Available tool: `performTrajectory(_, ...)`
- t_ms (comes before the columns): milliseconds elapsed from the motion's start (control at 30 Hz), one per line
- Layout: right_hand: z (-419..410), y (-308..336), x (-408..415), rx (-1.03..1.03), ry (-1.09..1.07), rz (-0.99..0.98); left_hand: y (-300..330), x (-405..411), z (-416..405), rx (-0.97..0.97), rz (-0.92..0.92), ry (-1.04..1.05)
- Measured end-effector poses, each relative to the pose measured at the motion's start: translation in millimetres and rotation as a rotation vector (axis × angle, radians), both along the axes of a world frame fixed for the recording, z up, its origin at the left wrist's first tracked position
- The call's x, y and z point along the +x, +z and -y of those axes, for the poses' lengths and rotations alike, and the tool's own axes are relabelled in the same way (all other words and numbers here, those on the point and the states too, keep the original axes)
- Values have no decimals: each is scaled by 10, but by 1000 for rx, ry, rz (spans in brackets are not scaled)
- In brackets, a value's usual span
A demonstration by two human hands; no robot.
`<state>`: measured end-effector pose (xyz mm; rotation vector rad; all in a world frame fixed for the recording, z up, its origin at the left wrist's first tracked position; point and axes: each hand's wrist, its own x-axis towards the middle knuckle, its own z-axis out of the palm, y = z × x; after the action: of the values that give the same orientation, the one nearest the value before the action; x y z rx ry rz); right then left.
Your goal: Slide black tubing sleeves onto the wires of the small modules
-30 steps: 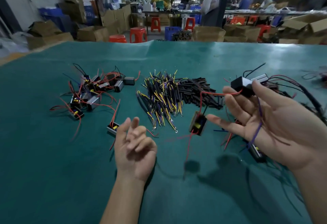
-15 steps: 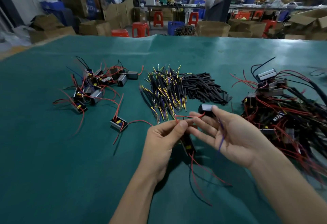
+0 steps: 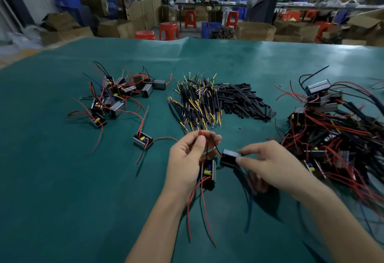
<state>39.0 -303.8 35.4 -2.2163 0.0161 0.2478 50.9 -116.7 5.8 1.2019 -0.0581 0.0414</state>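
Green table (image 3: 62, 179); left hand (image 3: 187, 158) pinches red wire (image 3: 202, 136), module (image 3: 208, 173) upright.

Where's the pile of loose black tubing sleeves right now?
In the head view, the black tubing sleeves lie mid-table, just right of the yellow-tipped wire bundle, left of the tangled module heap, beyond both hands.

Teal table cover (image 3: 62, 179), black sleeves (image 3: 243, 101)

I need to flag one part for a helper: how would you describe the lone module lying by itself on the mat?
Start at the heap of modules on the left of the green mat. Come toward the left hand; the lone module lies between them, alone, open face up with a yellow part, red wires trailing.
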Motion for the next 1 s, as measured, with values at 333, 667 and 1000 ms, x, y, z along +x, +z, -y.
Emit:
performTrajectory(333, -226, -134, -32, -234, 53, 693, -28, -33, -1, 85, 85, -25)
performTrajectory(667, -204, -206, 28, 327, 27, 417, -38, -33, -19, 51, 84, 49)
performTrajectory(1000, -369, -228, -74, 200, -3, 537, -24, -31, 37, 142, 71, 42)
